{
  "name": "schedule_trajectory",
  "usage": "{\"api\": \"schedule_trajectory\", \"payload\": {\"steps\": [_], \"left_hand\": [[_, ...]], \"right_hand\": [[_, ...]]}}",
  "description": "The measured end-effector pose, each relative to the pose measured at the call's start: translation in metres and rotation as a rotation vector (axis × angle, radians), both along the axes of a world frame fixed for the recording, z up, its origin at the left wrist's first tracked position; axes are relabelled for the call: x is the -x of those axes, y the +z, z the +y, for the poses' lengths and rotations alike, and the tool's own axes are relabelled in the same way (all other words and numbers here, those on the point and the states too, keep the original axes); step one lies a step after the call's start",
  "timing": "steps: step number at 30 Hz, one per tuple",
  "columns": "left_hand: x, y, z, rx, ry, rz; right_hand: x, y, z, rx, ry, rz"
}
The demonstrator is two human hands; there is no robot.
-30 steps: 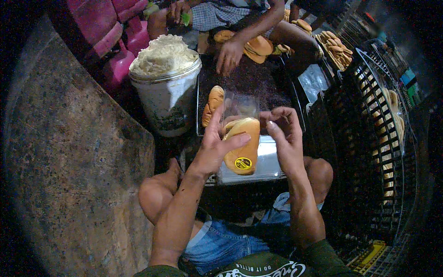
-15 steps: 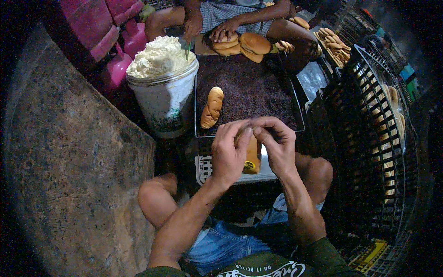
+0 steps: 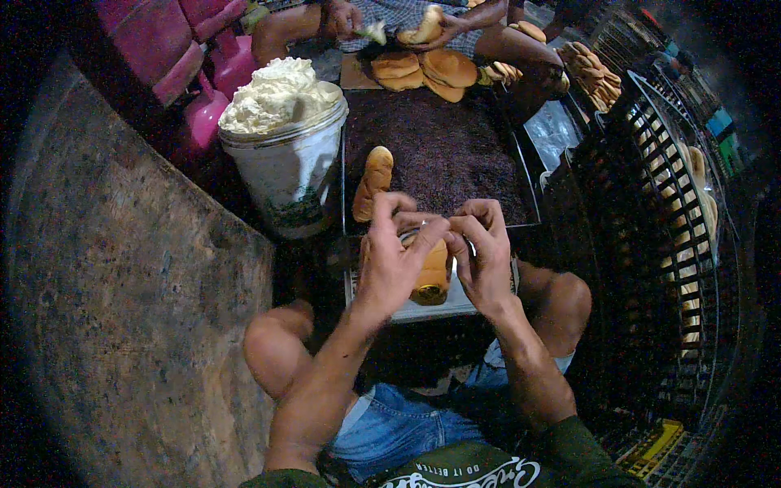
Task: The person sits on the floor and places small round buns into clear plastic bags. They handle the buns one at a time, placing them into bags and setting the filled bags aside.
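Observation:
Between my hands lies a packed golden bread roll (image 3: 434, 267) with a small yellow-and-black label at its near end; its wrapper is hard to make out. My left hand (image 3: 397, 252) is closed in a pinch at the roll's far end. Opposite it, my right hand (image 3: 484, 252) pinches at the same spot, the fingertips of both nearly touching. Under the roll is a white crate-like surface (image 3: 446, 312). Just beyond my left hand, another bread roll (image 3: 377, 172) rests on dark shreds in a wide metal-rimmed tray (image 3: 527, 175).
A white bucket (image 3: 281, 183) heaped with pale cream (image 3: 277, 96) stands left of the tray. Across from me a person holds a split roll (image 3: 423, 28) and a cream-smeared spreader (image 3: 374, 32) above several buns (image 3: 449, 71). Black crates (image 3: 651, 228) rise on the right; pink gas cylinders (image 3: 207, 110) stand behind the bucket.
My hands have shifted slightly and their fingers have re-gripped at the roll's far end. The other person has lifted a roll off the buns and raised the spreader from the bucket.

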State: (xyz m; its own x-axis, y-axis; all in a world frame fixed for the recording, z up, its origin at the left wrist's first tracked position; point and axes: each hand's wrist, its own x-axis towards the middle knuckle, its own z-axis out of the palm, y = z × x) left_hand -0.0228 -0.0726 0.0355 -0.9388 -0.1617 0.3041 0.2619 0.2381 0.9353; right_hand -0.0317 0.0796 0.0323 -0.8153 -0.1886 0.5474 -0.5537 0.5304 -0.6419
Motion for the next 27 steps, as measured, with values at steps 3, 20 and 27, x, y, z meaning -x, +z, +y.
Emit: {"api": "schedule_trajectory", "payload": {"steps": [3,20,27], "left_hand": [[0.008,-0.012,-0.012,0.378,-0.061,0.232],[-0.025,0.024,-0.015,0.152,0.063,0.884],[0.002,-0.018,0.006,-0.560,0.208,0.254]], "right_hand": [[0.003,-0.002,-0.001,0.149,-0.021,-0.066],[-0.018,-0.008,0.007,0.918,0.121,-1.007],[0.002,0.001,-0.011,1.157,0.362,-0.914]]}}
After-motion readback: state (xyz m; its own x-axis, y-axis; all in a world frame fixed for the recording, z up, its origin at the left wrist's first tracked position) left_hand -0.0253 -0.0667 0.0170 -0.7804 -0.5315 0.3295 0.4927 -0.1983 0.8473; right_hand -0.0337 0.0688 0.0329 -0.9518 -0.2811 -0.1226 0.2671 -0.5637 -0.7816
